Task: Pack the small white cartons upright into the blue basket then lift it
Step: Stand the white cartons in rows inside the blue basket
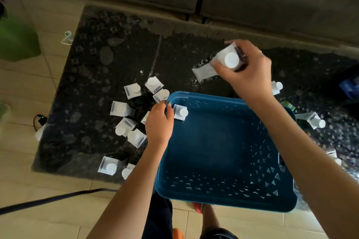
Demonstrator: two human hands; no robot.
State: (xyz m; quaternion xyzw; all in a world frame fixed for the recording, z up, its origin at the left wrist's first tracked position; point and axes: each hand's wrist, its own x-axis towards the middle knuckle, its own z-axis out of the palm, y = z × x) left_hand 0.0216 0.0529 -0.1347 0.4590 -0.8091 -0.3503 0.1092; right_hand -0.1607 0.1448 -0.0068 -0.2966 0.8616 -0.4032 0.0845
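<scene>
A blue basket (223, 198) with slotted walls sits at the near edge of a dark stone table. One small white carton (180, 112) stands upright in its far left corner. My left hand (159, 122) is closed on that carton at the rim. Beyond the far rim, my right hand (250, 75) holds another white carton (230, 58) with a round white cap. A flat white packet (204, 72) lies just left of it. Several more cartons (134, 137) stand left of the basket, and a few others (315, 120) lie to its right.
The dark speckled table (108, 56) stands on a tiled floor, with a grey sofa (272, 2) behind it. A green object (17, 40) is at the far left. A dark cable (48, 199) crosses the floor. A blue item (350, 85) sits at the right edge.
</scene>
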